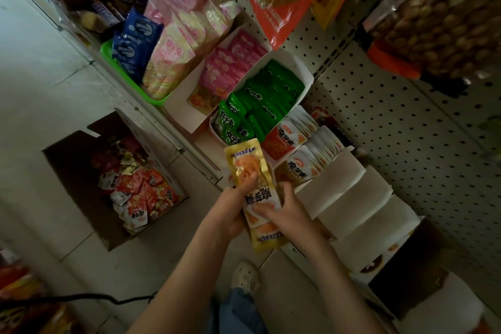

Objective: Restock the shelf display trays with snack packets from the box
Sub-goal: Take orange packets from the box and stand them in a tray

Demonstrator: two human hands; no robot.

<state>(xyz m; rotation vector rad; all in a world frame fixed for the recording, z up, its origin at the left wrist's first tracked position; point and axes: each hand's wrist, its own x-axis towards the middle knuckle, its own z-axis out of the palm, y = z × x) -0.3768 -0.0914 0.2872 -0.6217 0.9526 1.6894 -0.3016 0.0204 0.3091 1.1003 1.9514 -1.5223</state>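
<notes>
The shelf's front edge (173, 127) runs diagonally. The cardboard box (70, 171) sits on the tiled floor (40, 76) just beside it, with bare tiles between the box and a shoe (245, 276). The box holds loose red and white packets (141, 192).

The left grip (230, 209) and right grip (287, 211) both clasp 1 bundle of gold snack packets (244, 163), held at the shelf edge near the orange-and-white packets (295, 144).

Behind these, 2 white trays stand side by side: 1 (294, 58) holds green packets (271, 95), the other (184, 95) pink packets (230, 68). A green plastic tray (108, 51) holds blue packets (132, 43).
</notes>
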